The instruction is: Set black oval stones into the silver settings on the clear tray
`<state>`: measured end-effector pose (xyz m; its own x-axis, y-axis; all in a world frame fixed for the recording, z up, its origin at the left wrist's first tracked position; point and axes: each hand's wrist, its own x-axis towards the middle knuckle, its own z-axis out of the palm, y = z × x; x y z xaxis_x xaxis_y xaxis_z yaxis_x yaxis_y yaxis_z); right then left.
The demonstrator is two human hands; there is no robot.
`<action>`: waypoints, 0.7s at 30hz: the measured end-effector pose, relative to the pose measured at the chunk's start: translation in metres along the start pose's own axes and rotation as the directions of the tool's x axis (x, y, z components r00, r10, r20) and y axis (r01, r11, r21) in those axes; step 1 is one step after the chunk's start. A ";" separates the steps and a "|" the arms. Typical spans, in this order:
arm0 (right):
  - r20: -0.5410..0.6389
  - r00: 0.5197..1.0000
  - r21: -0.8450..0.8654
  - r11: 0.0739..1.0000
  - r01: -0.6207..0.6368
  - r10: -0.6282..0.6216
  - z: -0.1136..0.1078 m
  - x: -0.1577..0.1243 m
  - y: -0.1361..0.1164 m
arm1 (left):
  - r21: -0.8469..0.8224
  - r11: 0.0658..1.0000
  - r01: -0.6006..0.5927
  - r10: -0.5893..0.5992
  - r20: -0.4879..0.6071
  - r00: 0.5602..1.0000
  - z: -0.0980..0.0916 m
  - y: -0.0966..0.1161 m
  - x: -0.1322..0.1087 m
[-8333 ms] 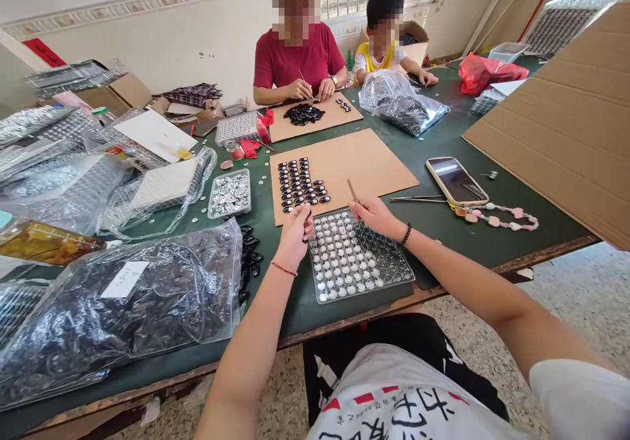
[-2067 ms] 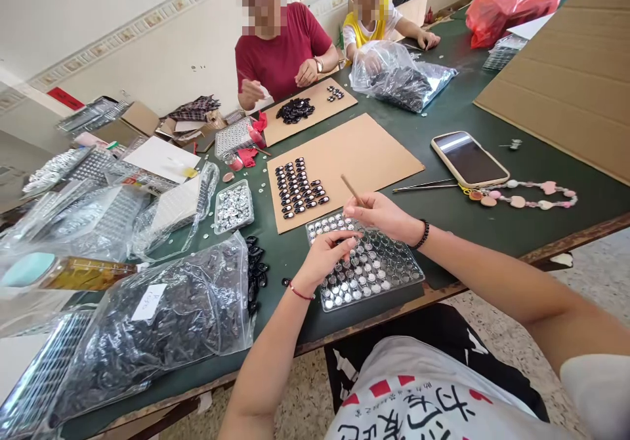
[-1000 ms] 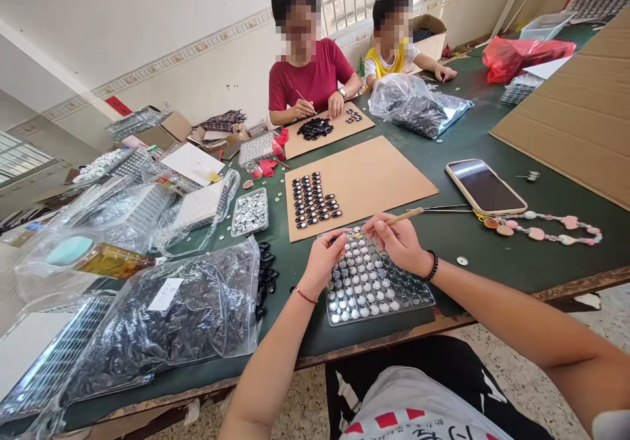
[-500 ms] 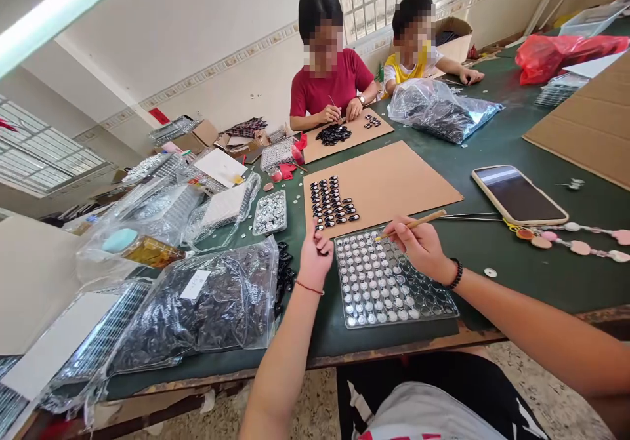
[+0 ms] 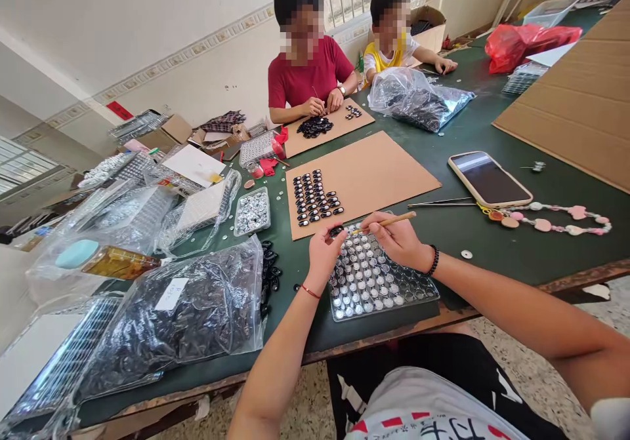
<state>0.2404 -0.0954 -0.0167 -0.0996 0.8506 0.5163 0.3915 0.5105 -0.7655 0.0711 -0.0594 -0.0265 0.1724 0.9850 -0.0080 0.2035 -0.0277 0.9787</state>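
My left hand (image 5: 323,256) is closed, pinching a small shiny black oval piece (image 5: 336,231) between thumb and fingers over the far left corner of a clear plastic tray (image 5: 384,307). In my right hand (image 5: 399,242) is a slim wooden stick (image 5: 404,218), held like a pen with its tip pointing left toward the black piece. Round whitish discs (image 5: 368,290) sit in rows in the tray's cups, with its right-hand cups looking bare. Beyond the tray, rows of black pieces with white centres (image 5: 315,191) lie on a cardboard sheet (image 5: 378,171).
Left of my left arm lie a bag of black pieces (image 5: 197,309), loose black pieces (image 5: 268,269) and a small box of discs (image 5: 252,212). Tweezers (image 5: 438,202), a phone (image 5: 491,178) and a beaded strap (image 5: 575,220) lie right. Two people (image 5: 312,66) sit across the table.
My left hand has come up to the tray's far corner, now showing a black piece in its fingertips. The stick's tip has moved closer to that hand. The view has shifted.
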 end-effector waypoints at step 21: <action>0.165 0.981 -0.240 0.960 0.142 -0.104 0.002 0.002 0.007 | 0.146 0.988 -0.057 0.036 0.148 0.988 0.007 -0.001 -0.005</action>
<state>0.2412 -0.0903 -0.0217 -0.2894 0.8018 0.5228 0.5813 0.5811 -0.5695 0.0768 -0.0651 -0.0290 0.3204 0.9473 -0.0034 0.3313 -0.1087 0.9372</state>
